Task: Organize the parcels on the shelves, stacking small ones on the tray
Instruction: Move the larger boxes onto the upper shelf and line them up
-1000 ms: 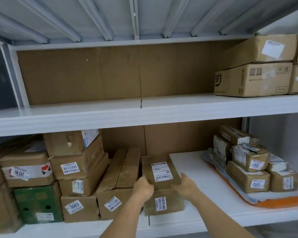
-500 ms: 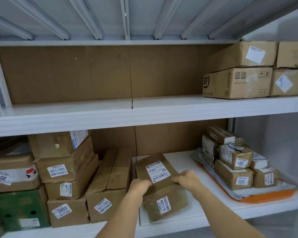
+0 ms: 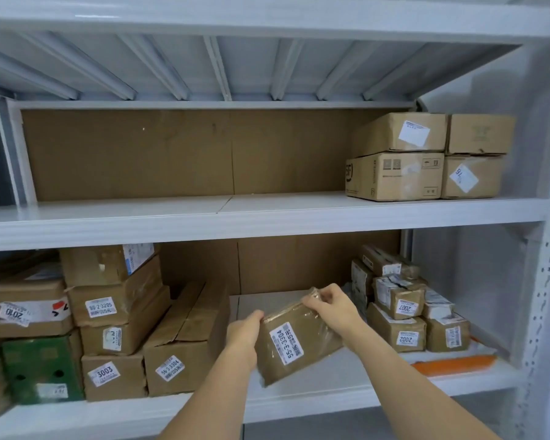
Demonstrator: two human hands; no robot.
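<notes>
I hold a flat brown parcel (image 3: 294,341), taped and labelled 55-3-3304, tilted on end above the lower shelf (image 3: 315,395). My left hand (image 3: 243,333) grips its left edge and my right hand (image 3: 332,308) grips its upper right corner. To the right, an orange tray (image 3: 454,365) with a pale liner carries several small taped parcels (image 3: 400,309), stacked in two layers. The tray is about a hand's width right of the held parcel.
Larger boxes fill the lower shelf's left side: a long carton (image 3: 185,341) labelled 56-3-3304, a stack with the 3003 box (image 3: 111,373), a green box (image 3: 40,365). Several cartons (image 3: 426,157) stand on the upper shelf's right end. A perforated white upright (image 3: 546,281) borders the right.
The parcel lay flat on the lower shelf with both hands at its sides; it has since been lifted and tipped up on end, label facing me. The camera view has shifted right and back.
</notes>
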